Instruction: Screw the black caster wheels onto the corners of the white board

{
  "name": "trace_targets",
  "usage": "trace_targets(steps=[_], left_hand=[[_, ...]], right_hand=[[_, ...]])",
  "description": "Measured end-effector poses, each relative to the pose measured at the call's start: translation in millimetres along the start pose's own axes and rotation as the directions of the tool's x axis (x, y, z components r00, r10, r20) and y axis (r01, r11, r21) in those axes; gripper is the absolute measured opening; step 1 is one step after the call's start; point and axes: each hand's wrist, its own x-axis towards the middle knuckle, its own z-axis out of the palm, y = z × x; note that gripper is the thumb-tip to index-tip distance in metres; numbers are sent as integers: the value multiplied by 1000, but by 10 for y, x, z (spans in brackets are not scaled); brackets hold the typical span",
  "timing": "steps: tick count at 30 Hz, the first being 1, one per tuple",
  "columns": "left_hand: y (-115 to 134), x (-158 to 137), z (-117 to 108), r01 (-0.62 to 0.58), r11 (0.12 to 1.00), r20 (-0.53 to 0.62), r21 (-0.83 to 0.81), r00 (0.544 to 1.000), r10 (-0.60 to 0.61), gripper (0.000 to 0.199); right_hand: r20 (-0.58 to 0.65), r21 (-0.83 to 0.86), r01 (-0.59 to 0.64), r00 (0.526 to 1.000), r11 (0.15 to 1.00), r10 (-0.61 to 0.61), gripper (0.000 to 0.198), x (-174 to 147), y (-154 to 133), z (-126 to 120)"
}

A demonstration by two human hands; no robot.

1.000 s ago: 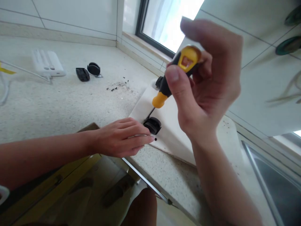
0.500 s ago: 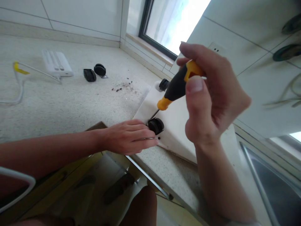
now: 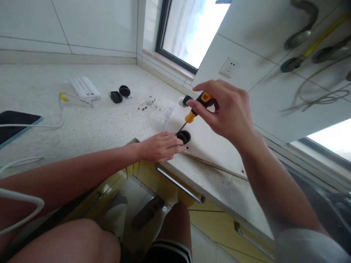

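My right hand (image 3: 229,111) grips a black-and-yellow screwdriver (image 3: 189,117) by its handle, thumb along the near side. Its thin shaft slants down to the base of a black caster wheel (image 3: 184,137) on a white board (image 3: 211,148). My left hand (image 3: 161,147) lies at the board's near corner with its fingers closed against that caster. The screwdriver's tip and the fingertips' exact hold are hidden. A second black caster (image 3: 187,99) is fixed at the board's far corner, behind the screwdriver.
Two loose casters (image 3: 116,96) lie on the speckled countertop (image 3: 115,122), near small screws and dirt (image 3: 148,106). Further left are a white power bank (image 3: 85,88) with a cable and a dark tablet-like device (image 3: 16,124). A drawer handle (image 3: 179,183) juts out below the counter edge.
The view has shifted and pulled back, showing more of the counter and my legs. My right hand has changed its hold on the screwdriver handle. My left hand stays at the caster.
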Motion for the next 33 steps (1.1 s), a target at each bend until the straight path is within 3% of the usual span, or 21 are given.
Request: trace_targets(steps=[3,6,10,12,14,16,18,20,22,24,27,29,31,33], left_hand=[[0,1,-11,-15,1000,-20,5,1000,15,39],[-2,-14,-5,-9,1000,3,17,1000,9,40],[-13,-39,29,-26,999,-7,31,1000,26,38],[-19,-43,43,-43,998,-24,36,999,44,35],[-24,-47,50,-50,998,-35,49,998,52,33],[-29,-53,50,-43,997,-46,65,998,46,31],[-33,-61,45,-33,997,-56,76,998,38,30],[-39,-68,38,-32,996,-64,79,997,37,30],[-43,-71,31,-34,996,-75,82,996,40,30],[-45,-71,26,-36,996,-85,87,995,43,28],[-46,-82,22,-40,995,-69,89,997,46,28],[-43,-102,13,-36,996,-36,86,999,39,30],[-37,-129,-6,-30,996,1,80,1000,30,32],[-28,-158,-34,-26,997,36,70,999,24,34]], right_hand=[[196,-166,13,980,986,20,45,175,-53,-200],[396,-190,91,918,978,-9,42,360,-86,-341],[415,-373,-24,890,927,190,63,541,-119,-417],[494,-335,15,854,942,162,55,588,-142,-424],[578,-213,90,814,973,52,46,603,-175,-412],[532,-216,72,845,974,55,43,600,-215,-380],[426,-338,-18,888,941,170,60,598,-241,-343],[435,-377,-31,877,926,206,64,613,-236,-321],[520,-312,11,839,950,161,53,647,-201,-315],[532,-310,-20,825,950,191,49,691,-154,-320],[527,-373,-107,793,922,305,60,745,-113,-337],[599,-297,-84,760,951,254,66,755,-130,-341],[588,-260,-69,780,963,215,68,747,-187,-329],[491,-329,-92,834,940,253,62,738,-271,-308]])
